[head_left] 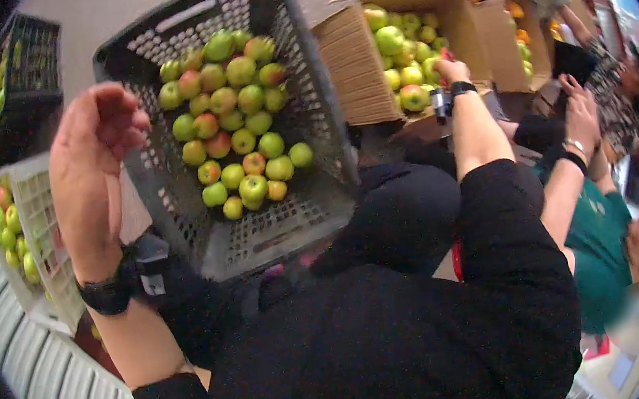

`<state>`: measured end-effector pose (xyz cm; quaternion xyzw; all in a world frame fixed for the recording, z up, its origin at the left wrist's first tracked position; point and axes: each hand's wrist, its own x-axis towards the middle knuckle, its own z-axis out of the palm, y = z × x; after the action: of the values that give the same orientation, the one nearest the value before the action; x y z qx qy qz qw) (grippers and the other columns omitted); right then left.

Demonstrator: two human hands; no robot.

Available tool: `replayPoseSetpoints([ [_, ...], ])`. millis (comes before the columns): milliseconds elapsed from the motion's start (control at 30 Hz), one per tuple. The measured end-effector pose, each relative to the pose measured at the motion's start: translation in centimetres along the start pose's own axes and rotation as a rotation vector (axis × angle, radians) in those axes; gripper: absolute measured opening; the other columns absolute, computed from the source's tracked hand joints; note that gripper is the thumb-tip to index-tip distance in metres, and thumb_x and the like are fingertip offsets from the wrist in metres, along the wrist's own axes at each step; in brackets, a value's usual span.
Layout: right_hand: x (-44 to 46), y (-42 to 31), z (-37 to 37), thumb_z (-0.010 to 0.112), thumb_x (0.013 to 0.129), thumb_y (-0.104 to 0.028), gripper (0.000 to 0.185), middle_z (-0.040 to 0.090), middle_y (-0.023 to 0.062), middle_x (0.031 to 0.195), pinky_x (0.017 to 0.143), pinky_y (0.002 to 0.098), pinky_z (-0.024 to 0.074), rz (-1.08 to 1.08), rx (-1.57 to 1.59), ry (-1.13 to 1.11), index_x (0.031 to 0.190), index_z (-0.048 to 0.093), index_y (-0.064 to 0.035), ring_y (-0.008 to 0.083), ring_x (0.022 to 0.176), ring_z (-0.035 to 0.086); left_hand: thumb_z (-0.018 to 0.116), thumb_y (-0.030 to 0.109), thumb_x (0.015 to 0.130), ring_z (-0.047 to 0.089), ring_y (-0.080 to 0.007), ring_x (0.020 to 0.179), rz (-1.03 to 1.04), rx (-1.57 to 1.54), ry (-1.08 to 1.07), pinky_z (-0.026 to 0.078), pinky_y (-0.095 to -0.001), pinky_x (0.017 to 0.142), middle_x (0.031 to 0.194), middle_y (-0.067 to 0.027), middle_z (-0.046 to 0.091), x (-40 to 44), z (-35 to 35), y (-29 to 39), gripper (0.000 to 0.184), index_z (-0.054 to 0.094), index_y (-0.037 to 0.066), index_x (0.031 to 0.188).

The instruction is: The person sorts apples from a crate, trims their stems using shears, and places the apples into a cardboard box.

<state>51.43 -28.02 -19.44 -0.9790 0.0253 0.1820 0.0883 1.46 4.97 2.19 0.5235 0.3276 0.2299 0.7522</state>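
My left hand [99, 130] is raised at the left rim of a black plastic crate [270, 248]. Its fingers curl loosely with nothing visible between them and the thumb. Many green and red apples [231, 115] lie in the crate, which tilts toward me. Over to the right, my right hand [453, 71] reaches into an open cardboard box [355, 65] of apples [406, 48]. Its fingers are closed near a small red thing [446, 54], too small to make out. Both wrists wear dark bands.
Another cardboard box [499, 45] holds orange and green fruit. At the left stand a dark crate [36, 66] and a white crate [41, 207], both with apples. Two co-workers sit close on my right, one in a green shirt [598, 227]. A ribbed shutter [11, 329] runs along the lower left.
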Motion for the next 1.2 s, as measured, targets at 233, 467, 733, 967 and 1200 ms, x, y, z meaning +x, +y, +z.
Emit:
replayPoseSetpoints([
  [233, 2.9, 2.1, 3.8, 0.07, 0.059, -0.034, 0.037, 0.058, 0.0079, 0.063, 0.048, 0.0313, 0.0421, -0.075, -0.244, -0.092, 0.068, 0.061, 0.0009, 0.0177, 0.055, 0.055, 0.043, 0.03, 0.093, 0.057, -0.0181, 0.09, -0.069, -0.113, -0.018, 0.043, -0.0306, 0.081, 0.098, -0.0087, 0.061, 2.3, -2.6, -0.2, 0.034, 0.056, 0.001, 0.106],
  [467, -0.7, -3.6, -1.2, 0.072, 0.06, -0.039, 0.043, 0.056, 0.0076, 0.06, 0.045, 0.0285, 0.0383, -0.208, -0.103, -0.059, 0.072, 0.063, 0.0012, 0.0147, 0.051, 0.052, 0.046, 0.028, 0.092, 0.055, -0.0175, 0.074, 0.077, -0.074, 0.289, 0.045, -0.0288, 0.063, 0.082, -0.0073, 0.057, 0.5, 2.5, 0.9, 0.027, 0.055, 0.003, 0.088],
  [733, -18.3, -15.5, -12.9, 0.063, 0.078, -0.036, 0.027, 0.057, -0.0002, 0.067, 0.037, 0.0208, 0.0355, -0.493, 0.425, -0.697, 0.082, 0.056, -0.0102, 0.0087, 0.05, 0.051, 0.047, 0.025, 0.092, 0.057, -0.0177, 0.071, 0.025, -0.212, 0.298, 0.047, -0.0294, 0.061, 0.077, -0.0067, 0.058, 0.7, 1.0, 0.4, 0.024, 0.054, 0.004, 0.084],
  [967, -41.8, -15.6, -17.9, 0.061, 0.077, -0.02, 0.024, 0.062, 0.0118, 0.081, 0.061, 0.0366, 0.0507, -0.629, 1.225, -1.168, 0.092, 0.058, -0.0012, 0.0244, 0.07, 0.062, 0.047, 0.024, 0.092, 0.057, -0.0173, 0.069, -0.011, -0.108, 0.214, 0.047, -0.0286, 0.059, 0.075, -0.0065, 0.057, 0.8, 0.8, -2.0, 0.023, 0.054, 0.004, 0.083],
  [1200, -41.0, -15.2, -9.5, 0.056, 0.081, -0.017, 0.016, 0.058, 0.0076, 0.079, 0.053, 0.0295, 0.0498, -0.435, 1.312, -1.163, 0.085, 0.055, -0.0017, 0.0184, 0.063, 0.056, 0.06, 0.026, 0.08, 0.063, -0.0233, 0.082, 0.231, 0.899, -0.039, 0.05, -0.0326, 0.072, 0.093, -0.0113, 0.064, 2.8, -0.9, -9.7, 0.036, 0.057, 0.0, 0.104],
])
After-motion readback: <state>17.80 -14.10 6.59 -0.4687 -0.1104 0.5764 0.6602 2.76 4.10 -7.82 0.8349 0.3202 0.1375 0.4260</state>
